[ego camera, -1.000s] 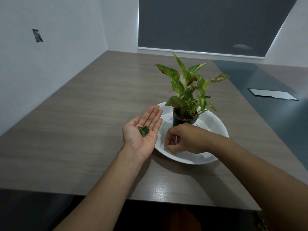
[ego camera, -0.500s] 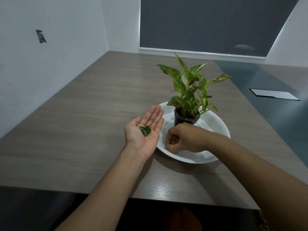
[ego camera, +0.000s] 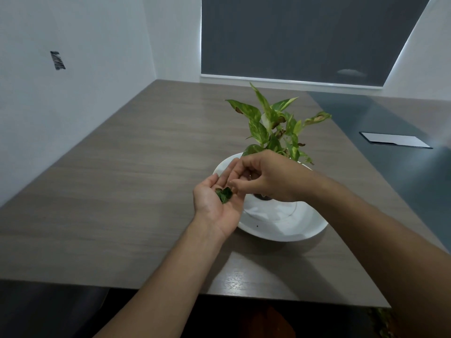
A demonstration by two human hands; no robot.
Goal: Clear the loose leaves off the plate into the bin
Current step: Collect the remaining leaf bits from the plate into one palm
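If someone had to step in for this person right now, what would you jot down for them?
Left hand: palm up beside the plate, open, cupping a small pile of leaves.
Right hand: above the left palm, fingers pinched; whether a leaf is between them cannot be told.
Potted plant stands on the plate.
Done: some leaves gathered in the palm.
Left: check the plate, only a dark speck shows, then carry the leaves to the bin, which is not in view.
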